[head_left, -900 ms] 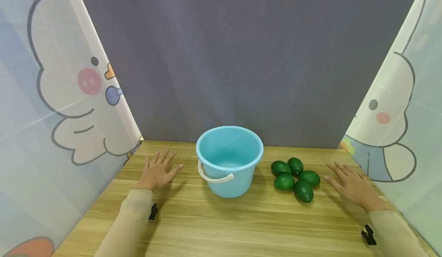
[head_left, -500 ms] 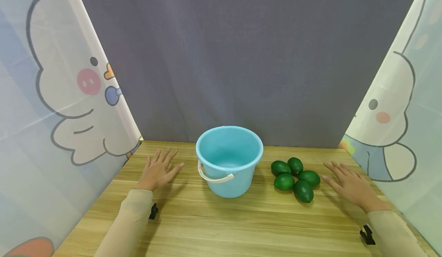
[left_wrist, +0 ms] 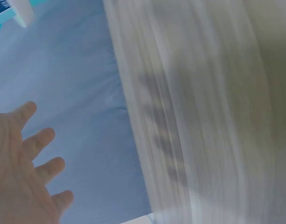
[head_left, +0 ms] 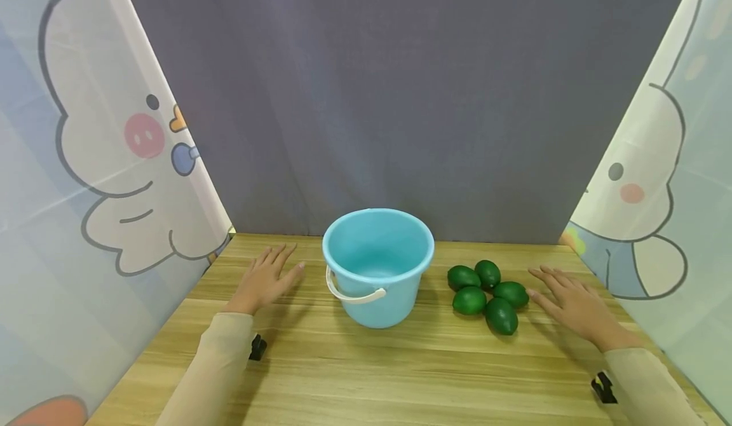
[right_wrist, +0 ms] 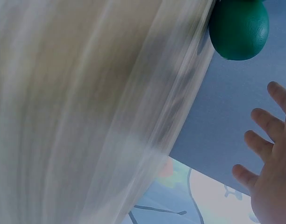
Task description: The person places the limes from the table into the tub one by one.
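A light blue bucket (head_left: 380,302) stands upright near the middle of the wooden table, its white handle (head_left: 357,297) hanging down at the front left. Just right of it lies a cluster of several dark green avocado-like or lime-like fruits (head_left: 501,316). My left hand (head_left: 263,285) is left of the bucket, apart from it, fingers extended and holding nothing. To the right of the fruits my right hand (head_left: 577,305) has its fingers outstretched, thumb close to the nearest fruit. In the right wrist view one green fruit (right_wrist: 239,30) appears above the fingers.
The wooden table (head_left: 366,381) reaches back to a grey curtain (head_left: 366,95). Cartoon-printed curtains (head_left: 114,159) hang along both sides. A black clip-like piece is at each wrist, such as the left wrist piece (head_left: 258,348).
My right hand has shifted slightly left toward the green fruits. My left hand's fingers have drawn a little closer together. The bucket and fruits keep their places on the table.
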A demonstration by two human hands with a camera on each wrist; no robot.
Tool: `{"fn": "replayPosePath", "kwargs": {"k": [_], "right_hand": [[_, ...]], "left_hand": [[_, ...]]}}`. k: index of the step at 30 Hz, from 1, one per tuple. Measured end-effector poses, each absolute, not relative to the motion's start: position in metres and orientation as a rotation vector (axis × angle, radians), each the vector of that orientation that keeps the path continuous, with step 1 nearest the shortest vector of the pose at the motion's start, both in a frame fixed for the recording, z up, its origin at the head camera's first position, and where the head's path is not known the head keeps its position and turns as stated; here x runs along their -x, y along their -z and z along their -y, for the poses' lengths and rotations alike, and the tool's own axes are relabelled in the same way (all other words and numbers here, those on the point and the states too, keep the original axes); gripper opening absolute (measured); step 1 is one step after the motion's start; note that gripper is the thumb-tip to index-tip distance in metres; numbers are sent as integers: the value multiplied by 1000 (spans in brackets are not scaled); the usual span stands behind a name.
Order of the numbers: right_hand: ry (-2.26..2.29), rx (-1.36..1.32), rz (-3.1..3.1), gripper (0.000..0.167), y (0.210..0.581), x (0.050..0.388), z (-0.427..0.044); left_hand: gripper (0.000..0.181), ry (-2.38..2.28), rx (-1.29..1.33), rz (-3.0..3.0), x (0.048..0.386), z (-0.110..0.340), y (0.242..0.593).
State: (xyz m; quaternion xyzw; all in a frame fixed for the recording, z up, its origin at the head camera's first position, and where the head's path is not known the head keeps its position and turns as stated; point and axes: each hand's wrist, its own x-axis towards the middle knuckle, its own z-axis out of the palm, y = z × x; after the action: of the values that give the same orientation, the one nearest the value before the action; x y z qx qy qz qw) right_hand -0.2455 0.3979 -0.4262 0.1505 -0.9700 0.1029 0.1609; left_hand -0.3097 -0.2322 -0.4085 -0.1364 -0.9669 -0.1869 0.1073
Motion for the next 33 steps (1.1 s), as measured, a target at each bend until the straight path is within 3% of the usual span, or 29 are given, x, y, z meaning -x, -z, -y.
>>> {"fn": "replayPosePath", "kwargs": {"k": [22, 33], "right_hand": [[-301, -513, 2756, 47, 423, 246, -378], [-296, -561, 2717, 42, 420, 244, -370]], "left_hand": [[77, 1271, 407, 2759, 307, 212, 384], [66, 1497, 378, 2649, 304, 196, 372]]}}
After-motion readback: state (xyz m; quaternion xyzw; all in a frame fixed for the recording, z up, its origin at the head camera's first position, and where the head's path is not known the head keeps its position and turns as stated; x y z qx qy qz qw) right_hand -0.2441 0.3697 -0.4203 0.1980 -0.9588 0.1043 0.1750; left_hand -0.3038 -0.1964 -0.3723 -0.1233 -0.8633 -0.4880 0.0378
